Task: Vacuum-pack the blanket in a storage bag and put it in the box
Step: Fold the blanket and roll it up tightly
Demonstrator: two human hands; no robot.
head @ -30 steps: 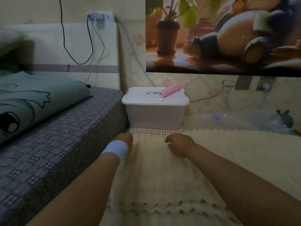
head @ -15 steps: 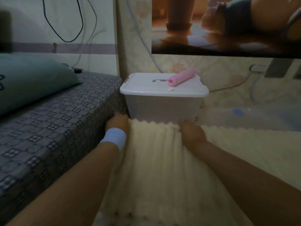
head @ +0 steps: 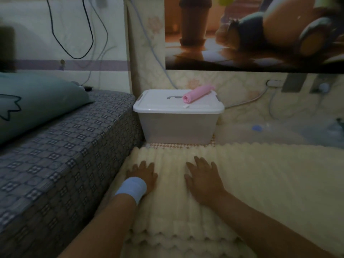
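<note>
Cream ribbed blanket (head: 260, 174) lay spread flat; translucent white box (head: 176, 127) stood lidded just beyond its far edge

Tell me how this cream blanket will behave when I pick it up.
Likely floppy: the blanket lies in soft stacked folds, so it should sag and unfold unless gathered. Its thick ribbed pile suggests bulky but light. It seems grippy rather than slippery under the flat left hand and right hand.
</note>
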